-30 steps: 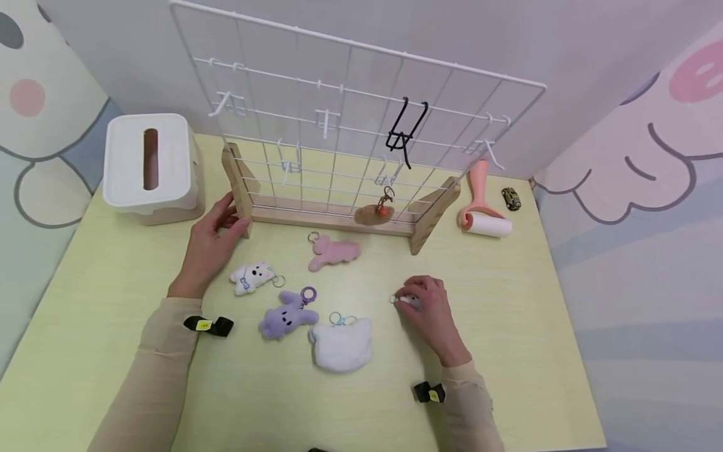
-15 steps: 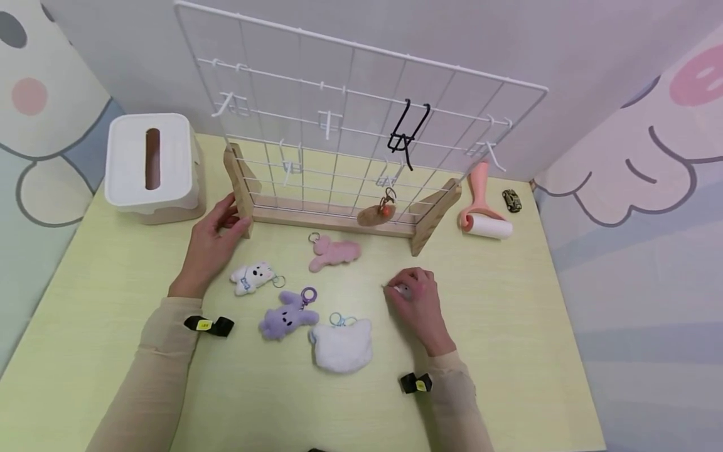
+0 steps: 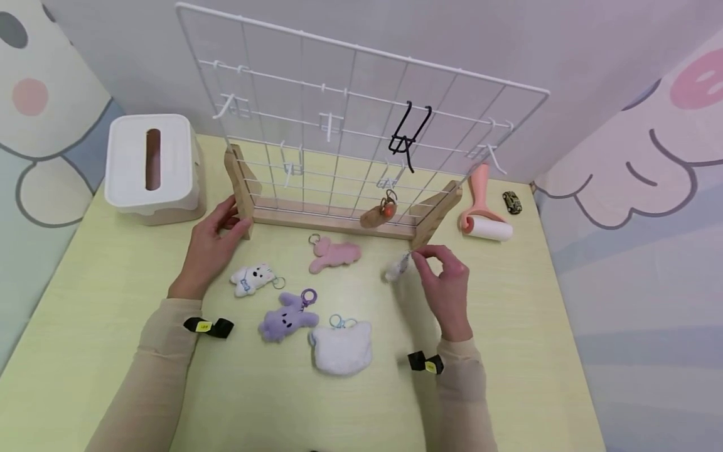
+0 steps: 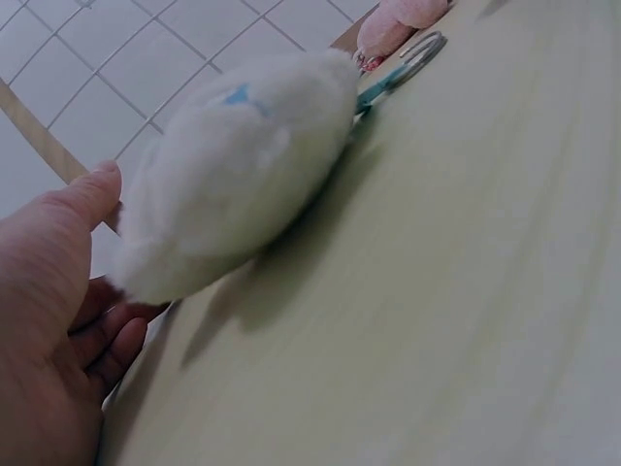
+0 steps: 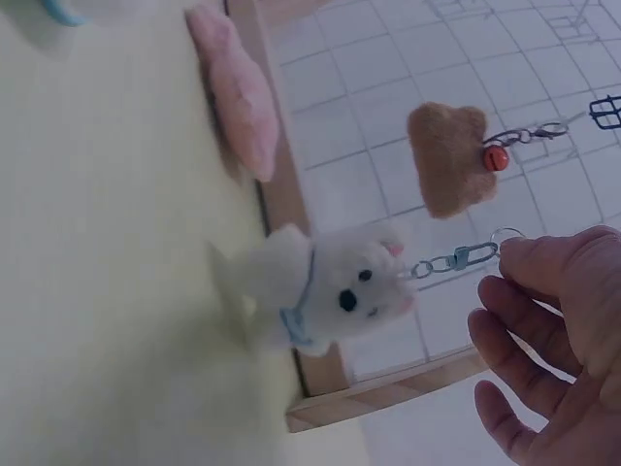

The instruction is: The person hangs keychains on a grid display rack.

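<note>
Head view: the right hand point(image 3: 446, 285) pinches a white plush animal point(image 3: 397, 268) by its metal end, between thumb and forefinger. The item hangs below and to the left of the fingertips, over the table point(image 3: 525, 351), in front of the right end of the wire rack point(image 3: 356, 46). Whether its lower end touches the surface cannot be told. The left hand point(image 3: 209, 248) grasps the rack's left wooden leg point(image 3: 240, 188). A second white plush point(image 3: 248, 280) lies near that hand; a pink plush point(image 3: 336, 253) lies before the rack.

Left wrist view: the second white plush, marked in blue, hides part of the left hand's grasp; the visible fingers are bent.

Right wrist view: the held item has white pile, a black nose, dark eyes, pink at the ears and a light blue neckband with a bow. From the head run metal links, a blue-grey clasp point(image 5: 464, 257) and a thin ring point(image 5: 506, 235), the ring at the pinch. A brown plush point(image 5: 451, 160) with an orange-red bell point(image 5: 496, 158) shows beyond, apart from it.
</note>
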A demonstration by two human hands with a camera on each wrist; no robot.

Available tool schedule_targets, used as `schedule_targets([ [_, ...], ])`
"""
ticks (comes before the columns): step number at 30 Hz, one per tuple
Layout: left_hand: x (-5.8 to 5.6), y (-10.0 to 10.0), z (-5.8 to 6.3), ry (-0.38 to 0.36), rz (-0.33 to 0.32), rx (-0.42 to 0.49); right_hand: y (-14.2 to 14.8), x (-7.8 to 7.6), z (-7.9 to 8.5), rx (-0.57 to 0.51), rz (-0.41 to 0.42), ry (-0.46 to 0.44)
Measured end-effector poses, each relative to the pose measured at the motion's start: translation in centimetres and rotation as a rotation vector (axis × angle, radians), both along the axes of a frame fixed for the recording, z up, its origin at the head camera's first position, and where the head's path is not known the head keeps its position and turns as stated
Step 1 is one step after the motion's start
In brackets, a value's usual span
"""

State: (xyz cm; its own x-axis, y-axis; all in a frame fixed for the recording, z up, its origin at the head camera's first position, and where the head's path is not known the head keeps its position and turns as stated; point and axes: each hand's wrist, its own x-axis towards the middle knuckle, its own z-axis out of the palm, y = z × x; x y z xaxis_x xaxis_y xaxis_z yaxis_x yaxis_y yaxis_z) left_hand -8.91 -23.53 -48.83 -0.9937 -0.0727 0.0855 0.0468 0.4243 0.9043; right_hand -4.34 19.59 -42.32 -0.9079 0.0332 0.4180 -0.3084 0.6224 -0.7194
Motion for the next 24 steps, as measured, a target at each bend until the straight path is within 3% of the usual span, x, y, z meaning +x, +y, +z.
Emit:
schedule_targets([
  [6,-0.2,0.0,-0.2,-0.004,-0.001,0.003,0.6,-1.2,3.8,-0.108,-0.095,0.121],
  [15,0.0,0.0,0.1,-0.006,0.009,-0.006,0.4,-3.0,10.3,-0.376,-0.118,0.316],
  [20,-0.1,-0.1,0.1,-0.018,0.014,0.010,0.3,-3.8,12.7,-0.457,-0.156,0.395],
  [24,-0.2,0.0,-0.1,-0.024,0.008,0.011,0.3,-4.3,13.5,-0.515,-0.170,0.432],
])
